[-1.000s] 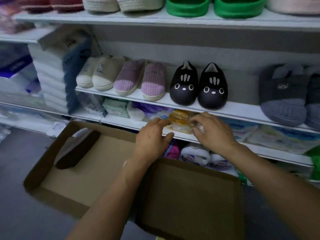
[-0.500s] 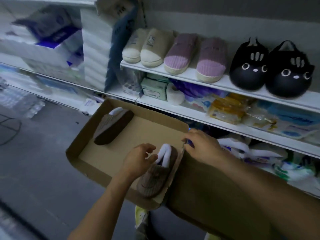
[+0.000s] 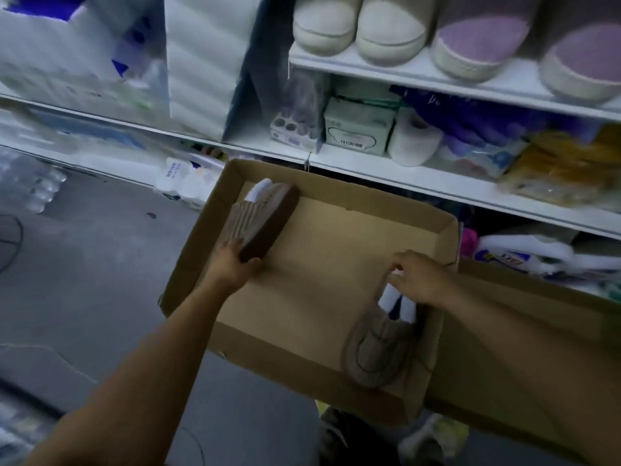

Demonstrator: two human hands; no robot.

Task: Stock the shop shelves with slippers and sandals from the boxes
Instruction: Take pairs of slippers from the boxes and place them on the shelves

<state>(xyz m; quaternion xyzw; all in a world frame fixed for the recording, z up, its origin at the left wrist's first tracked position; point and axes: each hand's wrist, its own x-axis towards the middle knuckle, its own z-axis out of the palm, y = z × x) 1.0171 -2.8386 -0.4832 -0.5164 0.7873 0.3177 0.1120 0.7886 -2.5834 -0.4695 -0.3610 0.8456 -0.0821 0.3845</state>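
Left hand (image 3: 235,260) reached forward into the cardboard box (image 3: 322,250), forearm running up from the lower left. Its fingers were curled round the near end of a brown slipper (image 3: 260,222), thumb against the dark sole edge. That slipper lay on its side along the box's left wall, white lining toward the far corner.

Right hand (image 3: 418,280) came in from the right, forearm crossing the box's right wall. Fingertips pinched the white lining at the heel of a second brown slipper (image 3: 378,348). This one sat upright in the near right corner, toe toward the near wall, close against the right wall.

Box floor between the two slippers was bare cardboard, open across the middle. The box's far wall stood just below the edge of the lower shelf (image 3: 437,183); the exact gap could not be told. A flap (image 3: 524,358) folded out to the right under the right forearm.

Upper shelf (image 3: 420,79) held a cream pair (image 3: 359,28) and a purple pair (image 3: 524,48), toes at the front edge. Grey floor (image 3: 94,264) lay open to the left of the box.
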